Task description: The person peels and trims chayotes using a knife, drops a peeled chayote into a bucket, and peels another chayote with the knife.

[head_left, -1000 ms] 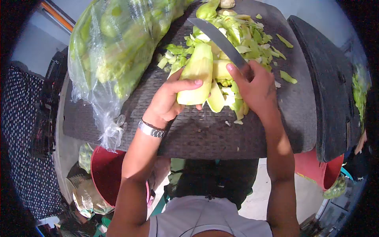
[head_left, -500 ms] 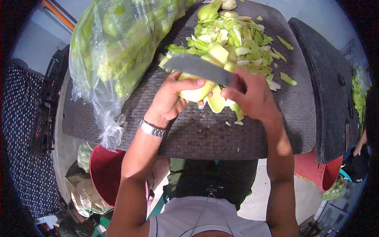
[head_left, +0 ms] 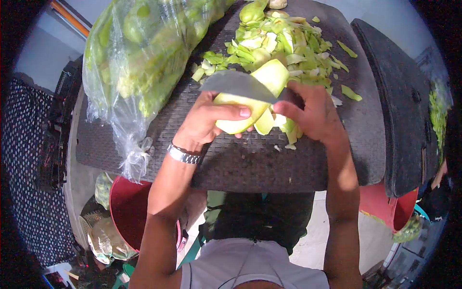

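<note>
My left hand (head_left: 199, 120) is wrapped round a pale green, peeled-looking chayote (head_left: 235, 124), its thumb lying on top. In my right hand (head_left: 315, 113) is a knife (head_left: 238, 85) with a broad grey blade, which crosses over the chayote and points left. Pale flesh shows beyond the blade too; whether it belongs to the same piece I cannot tell. My right fingers hide most of the handle. Just below the blade lie peel strips (head_left: 263, 123) near my right thumb. Behind my hands spreads a heap of green and white peelings (head_left: 269, 41).
A tied clear plastic bag (head_left: 139, 62) full of chayotes lies at the left of the dark woven tabletop (head_left: 240, 168). A whole green chayote (head_left: 252, 12) rests at the far edge. Red tubs (head_left: 127, 207) stand below on both sides. A dark chair back (head_left: 394, 106) is at right.
The knife blade has tilted and shifted slightly down across the chayote. My left hand has moved a little left, and more pale flesh shows above the blade.
</note>
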Available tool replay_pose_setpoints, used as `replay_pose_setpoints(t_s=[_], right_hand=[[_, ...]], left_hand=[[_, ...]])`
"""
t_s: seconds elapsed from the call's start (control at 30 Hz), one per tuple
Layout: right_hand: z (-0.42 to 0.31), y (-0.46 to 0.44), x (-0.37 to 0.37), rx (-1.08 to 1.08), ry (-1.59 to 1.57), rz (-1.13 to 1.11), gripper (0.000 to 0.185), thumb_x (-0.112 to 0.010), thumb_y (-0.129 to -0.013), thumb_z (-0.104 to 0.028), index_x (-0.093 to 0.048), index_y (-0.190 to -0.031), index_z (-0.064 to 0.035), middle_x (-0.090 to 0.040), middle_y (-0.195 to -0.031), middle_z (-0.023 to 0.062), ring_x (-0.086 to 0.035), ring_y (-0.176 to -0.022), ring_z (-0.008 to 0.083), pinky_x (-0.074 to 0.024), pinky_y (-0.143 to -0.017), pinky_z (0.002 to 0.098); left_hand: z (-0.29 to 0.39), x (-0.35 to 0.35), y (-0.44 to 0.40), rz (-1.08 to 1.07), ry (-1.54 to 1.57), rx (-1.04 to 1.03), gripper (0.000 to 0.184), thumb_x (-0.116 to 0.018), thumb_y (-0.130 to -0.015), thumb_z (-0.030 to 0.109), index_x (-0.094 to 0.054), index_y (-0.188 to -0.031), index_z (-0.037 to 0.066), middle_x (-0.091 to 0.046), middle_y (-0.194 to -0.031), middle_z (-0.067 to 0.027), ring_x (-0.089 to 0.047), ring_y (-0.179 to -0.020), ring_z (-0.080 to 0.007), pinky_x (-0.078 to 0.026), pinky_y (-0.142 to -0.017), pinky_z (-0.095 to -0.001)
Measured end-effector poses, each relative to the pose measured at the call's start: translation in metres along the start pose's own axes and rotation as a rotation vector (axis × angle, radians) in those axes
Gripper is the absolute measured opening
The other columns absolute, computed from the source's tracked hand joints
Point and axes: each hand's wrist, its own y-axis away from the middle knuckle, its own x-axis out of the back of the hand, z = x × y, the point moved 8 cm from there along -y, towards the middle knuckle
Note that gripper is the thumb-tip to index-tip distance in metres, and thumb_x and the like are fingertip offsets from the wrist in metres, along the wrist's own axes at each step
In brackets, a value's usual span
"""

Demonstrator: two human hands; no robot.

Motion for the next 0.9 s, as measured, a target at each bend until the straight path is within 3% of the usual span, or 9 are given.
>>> replay_pose_setpoints(t_s=[0.1, 0.23, 0.33, 0.4, 0.53, 0.7, 0.9], right_hand=[[0.040, -0.009, 0.014, -0.174, 0.146, 0.053, 0.067, -0.068, -0.087, -0.066, -0.072, -0.090, 0.0002, -0.068, -0.071, 0.0175, -0.070, -0.069, 0.0336, -0.0529, -0.068, 0.0438], [0.051, -0.012, 0.011, -0.113, 0.127, 0.211, 0.069, -0.064, -0.089, -0.067, -0.072, -0.088, 0.0010, -0.070, -0.080, 0.0216, -0.070, -0.078, 0.0377, -0.0529, -0.074, 0.0469], [0.053, -0.008, 0.005, -0.392, 0.092, 0.050, 0.072, -0.061, -0.091, -0.070, -0.072, -0.091, 0.0017, -0.069, -0.082, 0.0246, -0.069, -0.081, 0.0405, -0.0526, -0.077, 0.0484], [0.050, -0.006, 0.008, -0.395, 0.016, 0.152, 0.075, -0.059, -0.090, -0.072, -0.071, -0.090, 0.0020, -0.069, -0.082, 0.0247, -0.068, -0.081, 0.0416, -0.0522, -0.077, 0.0489], [0.046, -0.003, 0.014, -0.428, 0.025, 0.216, 0.076, -0.059, -0.089, -0.074, -0.069, -0.087, 0.0014, -0.069, -0.081, 0.0225, -0.068, -0.080, 0.0396, -0.0522, -0.078, 0.0478], [0.018, -0.003, -0.004, -0.216, 0.041, 0.084, 0.072, -0.064, -0.086, -0.073, -0.065, -0.083, -0.0009, -0.068, -0.074, 0.0170, -0.069, -0.071, 0.0342, -0.0537, -0.072, 0.0464], [0.002, 0.000, -0.017, -0.117, -0.053, 0.116, 0.065, -0.072, -0.083, -0.068, -0.062, -0.085, -0.0032, -0.068, -0.068, 0.0117, -0.070, -0.063, 0.0322, -0.0557, -0.065, 0.0446]], left_hand=[[0.012, -0.007, 0.009, -0.216, 0.053, -0.057, 0.049, -0.081, -0.076, 0.010, -0.064, -0.119, -0.007, -0.073, -0.092, -0.0169, -0.073, -0.071, -0.0221, -0.060, -0.054, -0.0302], [0.017, 0.003, 0.003, -0.063, 0.062, -0.096, 0.054, -0.080, -0.077, 0.009, -0.061, -0.125, -0.007, -0.073, -0.095, -0.0148, -0.073, -0.078, -0.0212, -0.062, -0.059, -0.0310], [0.017, 0.006, 0.000, -0.001, 0.026, -0.128, 0.053, -0.079, -0.079, 0.006, -0.059, -0.127, -0.006, -0.072, -0.103, -0.0149, -0.073, -0.084, -0.0224, -0.061, -0.064, -0.0316], [0.011, 0.008, -0.005, -0.022, -0.001, -0.117, 0.055, -0.076, -0.081, 0.006, -0.056, -0.131, -0.007, -0.072, -0.108, -0.0187, -0.074, -0.085, -0.0269, -0.062, -0.065, -0.0327], [0.001, 0.007, -0.011, -0.025, -0.043, -0.136, 0.056, -0.080, -0.080, 0.006, -0.057, -0.130, -0.006, -0.072, -0.110, -0.0164, -0.073, -0.096, -0.0242, -0.060, -0.076, -0.0325], [-0.005, 0.005, -0.013, 0.008, 0.027, -0.075, 0.055, -0.081, -0.078, -0.001, -0.059, -0.127, -0.005, -0.072, -0.111, -0.0114, -0.070, -0.098, -0.0171, -0.055, -0.084, -0.0277], [-0.013, 0.011, -0.017, 0.033, 0.048, -0.035, 0.052, -0.081, -0.079, 0.002, -0.058, -0.125, -0.005, -0.072, -0.111, -0.0118, -0.071, -0.098, -0.0173, -0.055, -0.083, -0.0268]])
